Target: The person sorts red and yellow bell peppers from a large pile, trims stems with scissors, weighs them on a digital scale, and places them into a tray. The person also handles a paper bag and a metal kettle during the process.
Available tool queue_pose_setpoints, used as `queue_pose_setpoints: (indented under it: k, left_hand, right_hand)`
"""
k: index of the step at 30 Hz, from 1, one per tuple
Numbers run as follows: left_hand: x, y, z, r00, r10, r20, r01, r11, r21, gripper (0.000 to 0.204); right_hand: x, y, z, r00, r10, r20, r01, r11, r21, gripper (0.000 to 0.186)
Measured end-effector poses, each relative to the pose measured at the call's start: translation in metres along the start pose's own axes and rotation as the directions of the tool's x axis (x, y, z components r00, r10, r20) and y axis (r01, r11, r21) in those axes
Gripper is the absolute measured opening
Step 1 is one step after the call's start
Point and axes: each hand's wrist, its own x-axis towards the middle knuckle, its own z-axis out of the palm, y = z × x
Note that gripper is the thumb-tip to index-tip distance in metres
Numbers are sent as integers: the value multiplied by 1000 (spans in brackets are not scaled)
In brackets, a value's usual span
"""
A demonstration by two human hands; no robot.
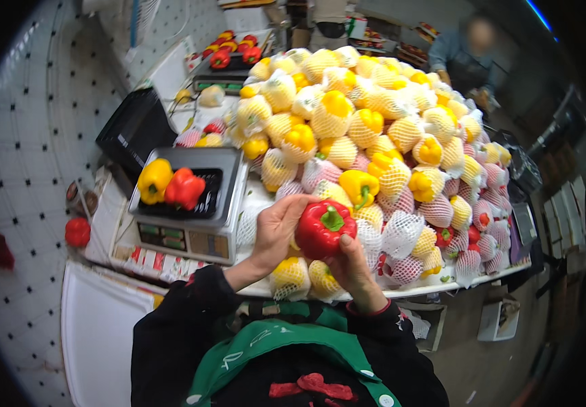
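Between my two hands is a bare red bell pepper (321, 239), its green stem facing up. My left hand (276, 229) is closed against its left side, and my right hand (355, 270) grips it from below right with the thumb on its skin. Just beyond and to the right lies a big heap of bell peppers, most in yellow or pink foam nets; one bare yellow bell pepper (359, 188) sits close by. To the left, a weighing scale (233, 203) carries a black tray (206, 203) with a yellow pepper (154, 181) and a red pepper (185, 188).
A black crate (137, 132) leans behind the scale. Farther back, another scale (219, 80) bears a tray of red and yellow peppers. A loose red pepper (77, 232) lies at the far left. Another person (469, 61) stands behind the heap; a white bin (499, 320) is lower right.
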Motion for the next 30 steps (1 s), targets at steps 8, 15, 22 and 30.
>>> queue_pose_setpoints:
  k: [8,15,22,30]
  left_hand:
    - [44,23,-129,984,81,161,-153,850,504,27]
    - [57,36,-306,861,482,-161,-124,506,854,24]
    - [44,-52,-386,861,294,-416,69,742,667,31]
    - [44,-35,-314,866,425,-262,-103,665,739,23]
  right_hand:
    - [-3,-24,-1,991,27,131,-45,989,141,78]
    - [-4,-34,2,996,93,-16,-93,996,0,82]
    - [25,-30,27,994,93,-65,-102,984,-145,76]
    - [124,-12,65,993,118,17,-98,887,-450,79]
